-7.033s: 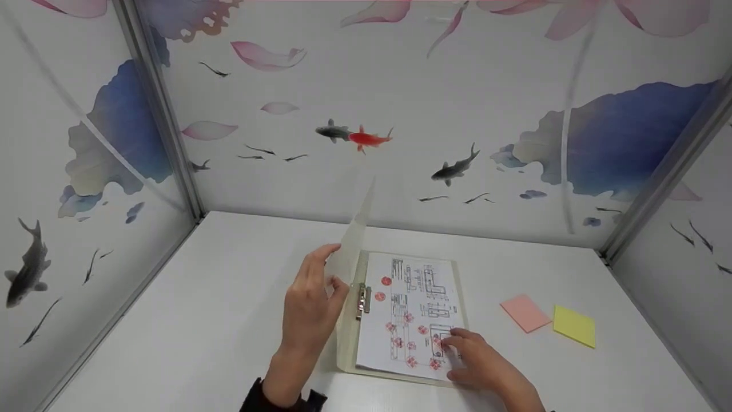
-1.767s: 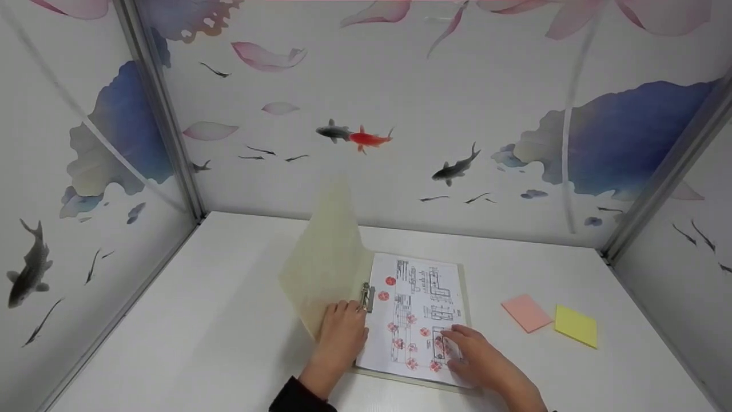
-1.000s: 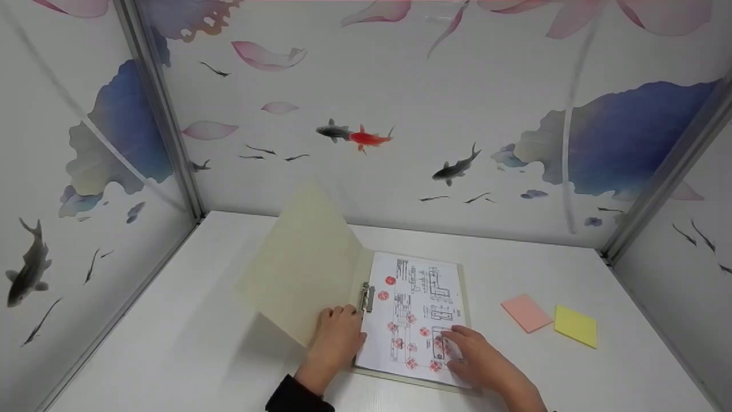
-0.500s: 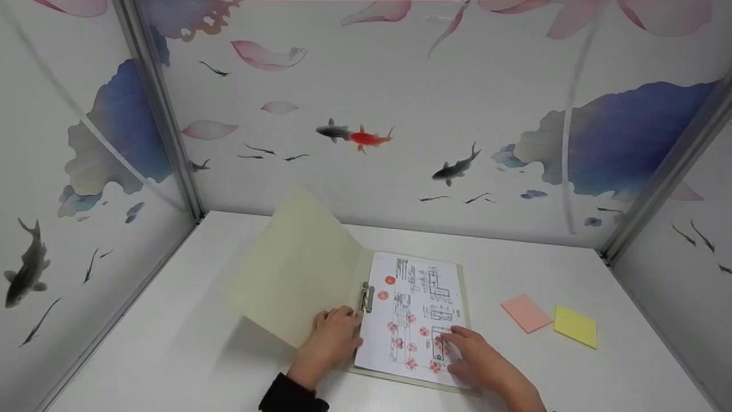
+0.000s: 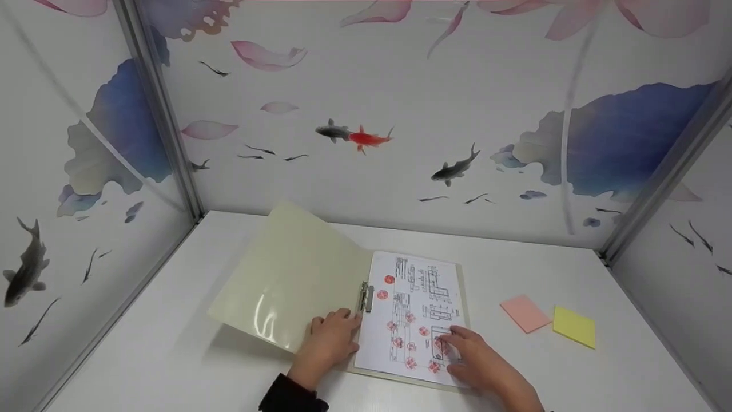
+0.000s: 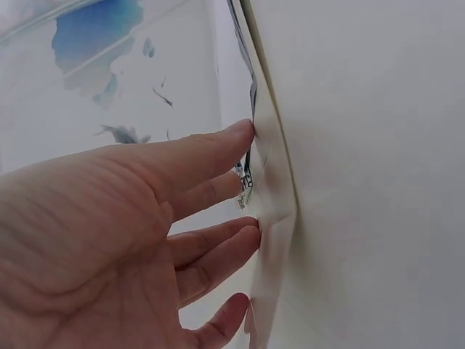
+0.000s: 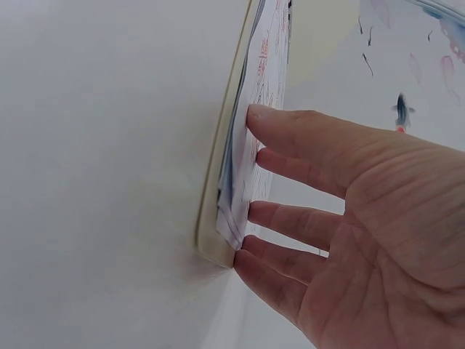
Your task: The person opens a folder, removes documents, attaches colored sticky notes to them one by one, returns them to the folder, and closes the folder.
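A pale cream file folder [image 5: 297,274] lies spread on the white table, its cover tilted up to the left. Inside it, a stack of papers [image 5: 423,297] with line drawings and red stamps sits by a metal clip [image 5: 365,297] at the spine. My left hand [image 5: 327,343] rests at the spine below the clip; in the left wrist view its fingertips [image 6: 243,134] touch the folder's fold. My right hand [image 5: 480,357] rests on the lower right of the top sheet, with fingertips [image 7: 265,120] against the paper and the folder's edge in the right wrist view.
To the right of the folder lie a pink sticky-note pad [image 5: 525,313] and a yellow sticky-note pad [image 5: 573,326]. White panels printed with fish and petals [image 5: 400,189] enclose the table at the back and sides.
The folder's cover has swung from nearly upright down to the left. My left hand has let go of the cover and moved down to the spine. My right hand has stayed on the paper.
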A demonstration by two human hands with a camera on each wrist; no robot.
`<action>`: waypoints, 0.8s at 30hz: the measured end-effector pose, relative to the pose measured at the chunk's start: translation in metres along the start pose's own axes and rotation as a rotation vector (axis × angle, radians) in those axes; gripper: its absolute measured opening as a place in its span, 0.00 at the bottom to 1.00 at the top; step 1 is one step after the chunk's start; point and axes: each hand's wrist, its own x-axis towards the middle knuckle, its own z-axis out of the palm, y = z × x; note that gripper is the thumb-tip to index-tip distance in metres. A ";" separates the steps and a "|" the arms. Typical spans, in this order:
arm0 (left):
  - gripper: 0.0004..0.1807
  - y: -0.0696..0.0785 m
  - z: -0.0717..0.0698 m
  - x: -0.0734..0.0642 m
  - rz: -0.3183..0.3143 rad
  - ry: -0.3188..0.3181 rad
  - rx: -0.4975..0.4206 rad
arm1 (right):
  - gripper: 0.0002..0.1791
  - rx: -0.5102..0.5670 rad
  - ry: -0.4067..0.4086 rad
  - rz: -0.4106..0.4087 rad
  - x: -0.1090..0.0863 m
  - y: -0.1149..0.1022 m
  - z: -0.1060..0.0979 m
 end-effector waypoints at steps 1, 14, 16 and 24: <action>0.31 0.000 0.000 0.000 -0.002 0.002 0.009 | 0.29 -0.001 -0.002 0.003 0.000 0.000 0.000; 0.33 0.004 0.000 0.001 -0.063 -0.022 0.002 | 0.28 0.000 0.005 -0.033 0.000 0.000 -0.002; 0.33 0.004 0.002 0.002 -0.062 -0.019 0.005 | 0.28 0.001 0.001 -0.030 0.000 0.001 -0.002; 0.31 0.000 -0.002 -0.002 0.008 0.028 0.051 | 0.28 0.006 0.001 -0.032 -0.001 0.001 -0.002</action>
